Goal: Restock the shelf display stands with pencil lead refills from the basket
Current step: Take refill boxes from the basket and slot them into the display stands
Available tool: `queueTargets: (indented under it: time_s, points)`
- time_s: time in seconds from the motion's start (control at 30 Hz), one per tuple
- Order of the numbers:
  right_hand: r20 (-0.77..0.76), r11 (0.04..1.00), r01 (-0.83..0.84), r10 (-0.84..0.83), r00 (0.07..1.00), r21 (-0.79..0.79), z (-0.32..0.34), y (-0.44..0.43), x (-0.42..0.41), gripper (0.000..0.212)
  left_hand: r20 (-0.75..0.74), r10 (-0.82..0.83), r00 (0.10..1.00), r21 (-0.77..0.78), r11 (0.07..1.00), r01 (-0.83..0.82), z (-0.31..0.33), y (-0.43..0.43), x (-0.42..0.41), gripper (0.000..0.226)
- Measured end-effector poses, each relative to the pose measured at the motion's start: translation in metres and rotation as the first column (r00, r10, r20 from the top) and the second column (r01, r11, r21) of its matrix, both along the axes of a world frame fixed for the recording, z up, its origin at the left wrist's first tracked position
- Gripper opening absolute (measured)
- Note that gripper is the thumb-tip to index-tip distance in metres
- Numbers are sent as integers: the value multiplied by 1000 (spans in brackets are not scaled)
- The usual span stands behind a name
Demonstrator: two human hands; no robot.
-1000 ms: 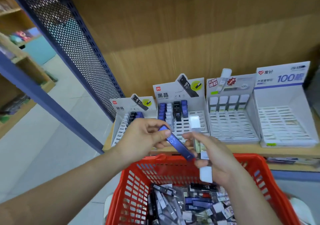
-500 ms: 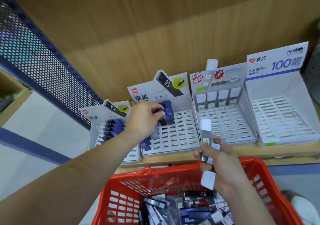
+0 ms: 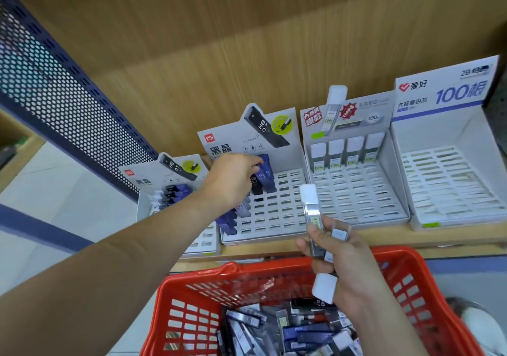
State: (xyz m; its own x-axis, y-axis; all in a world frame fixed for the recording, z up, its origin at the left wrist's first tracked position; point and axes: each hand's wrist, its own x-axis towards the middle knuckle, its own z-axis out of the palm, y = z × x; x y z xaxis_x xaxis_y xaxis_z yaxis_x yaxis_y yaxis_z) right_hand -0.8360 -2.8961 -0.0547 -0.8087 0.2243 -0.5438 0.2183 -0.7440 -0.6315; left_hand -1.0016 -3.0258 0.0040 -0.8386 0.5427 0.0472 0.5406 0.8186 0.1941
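Now left hand (image 3: 231,181) on blue refill (image 3: 267,175)

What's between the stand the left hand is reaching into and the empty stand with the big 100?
In the head view, another display stand sits there, with four white-capped refills in its back row.

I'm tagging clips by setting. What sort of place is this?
Probably a stationery shop: branded display stands of pencil lead refills on a wooden shelf, and a red shopping basket of stock below.
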Motion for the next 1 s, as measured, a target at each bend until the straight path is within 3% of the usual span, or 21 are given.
queueTargets:
  time_s: [0.2,0.43,0.6,0.73,0.77,0.8,0.83,0.9,0.93,1.0]
  points:
    - [2,1000,16,-15,1000,-6,0,2,1,24,-66,19,998,52,999,-16,7,12,1,22]
    - [-32,1000,9,-9,999,-16,1,5,3,27,-99,-106,989,-156,984,90,5,11,-4,21]
    - [-50,1000,-17,17,999,8,-1,5,2,36,-108,28,994,-58,998,-34,-9,13,1,5]
    - [-62,990,-60,53,997,-124,-3,4,-1,32,-208,12,978,-108,994,-35,-9,16,2,11]
    - [-82,982,-89,77,994,-167,-2,4,-1,33,-178,37,983,-29,999,-43,-5,17,6,15]
    - [-106,971,-125,105,989,-202,0,4,-2,34,-45,98,994,139,986,-91,1,19,15,16]
    - [-131,960,-165,138,982,-227,2,5,-2,34,192,130,973,348,918,-191,9,21,28,14]
    - [-168,936,-247,210,963,-249,6,6,-1,29,628,-90,773,593,699,-400,21,19,60,15]
    - [-176,924,-288,249,952,-250,8,7,0,28,689,-176,703,610,664,-432,22,17,73,22]
    - [-188,900,-370,332,925,-232,9,7,3,24,690,-202,695,627,646,-435,19,11,91,30]
